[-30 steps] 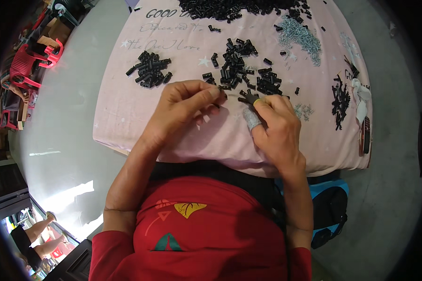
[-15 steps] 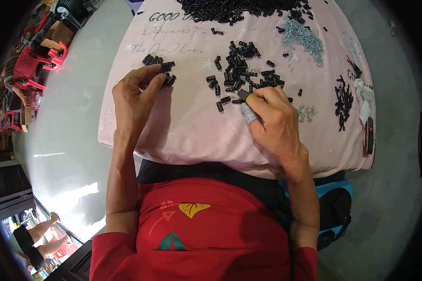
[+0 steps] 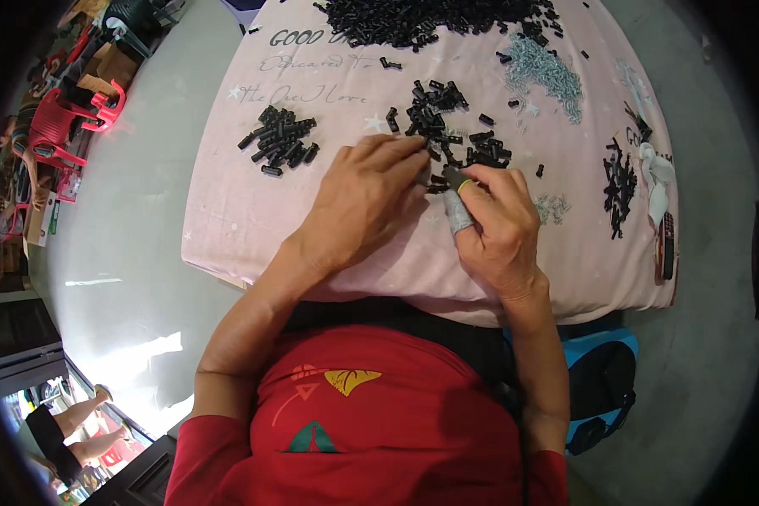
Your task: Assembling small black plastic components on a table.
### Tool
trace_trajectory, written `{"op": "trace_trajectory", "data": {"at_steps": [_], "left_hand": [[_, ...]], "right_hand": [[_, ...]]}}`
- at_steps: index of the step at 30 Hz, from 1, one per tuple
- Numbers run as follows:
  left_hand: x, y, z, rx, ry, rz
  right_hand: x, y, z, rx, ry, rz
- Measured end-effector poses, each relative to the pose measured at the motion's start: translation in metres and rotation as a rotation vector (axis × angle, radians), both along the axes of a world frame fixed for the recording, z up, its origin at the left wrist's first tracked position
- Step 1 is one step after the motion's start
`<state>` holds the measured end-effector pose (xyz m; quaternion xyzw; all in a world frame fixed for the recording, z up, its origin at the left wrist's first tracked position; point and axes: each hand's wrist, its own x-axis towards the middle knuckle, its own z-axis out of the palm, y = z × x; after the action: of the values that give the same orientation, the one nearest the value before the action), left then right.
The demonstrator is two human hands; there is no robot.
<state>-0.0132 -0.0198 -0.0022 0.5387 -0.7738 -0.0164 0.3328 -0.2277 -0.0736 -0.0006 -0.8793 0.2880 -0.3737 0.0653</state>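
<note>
My left hand lies palm down over the near left side of a loose group of small black cylindrical parts. Its fingers are stretched out, the fingertips among the parts; the thumb is hidden underneath. My right hand is closed beside it, with the fingers curled. Grey wrapping covers one digit. A black piece with a yellow edge sits at another fingertip, worn or held, I cannot tell. Anything pinched there is too small to make out. To the left lies a separate heap of similar black parts.
A large black pile of parts covers the table's far edge. Small metal springs lie far right, with a smaller bunch of springs nearer. Thin black pieces and a white cloth are along the right side.
My left hand has moved right from the left heap to the middle group, leaving the black parts it held on that heap. My right hand has shifted slightly.
</note>
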Motion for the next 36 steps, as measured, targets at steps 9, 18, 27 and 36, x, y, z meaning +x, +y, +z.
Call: {"op": "trace_trajectory", "data": {"at_steps": [9,18,27,36], "left_hand": [[-0.010,-0.031,-0.002,-0.060,-0.019,0.038],[-0.002,-0.030,0.009,0.086,0.171,0.102],[0.021,-0.031,0.015,0.198,0.256,0.093],[0.002,-0.038,0.016,0.053,0.057,0.024]], "right_hand": [[-0.005,-0.004,-0.002,-0.009,-0.184,-0.066],[-0.004,-0.003,-0.001,0.004,-0.235,-0.059],[-0.004,-0.001,0.001,0.041,-0.260,-0.069],[-0.003,0.000,0.002,0.024,-0.245,-0.074]]}}
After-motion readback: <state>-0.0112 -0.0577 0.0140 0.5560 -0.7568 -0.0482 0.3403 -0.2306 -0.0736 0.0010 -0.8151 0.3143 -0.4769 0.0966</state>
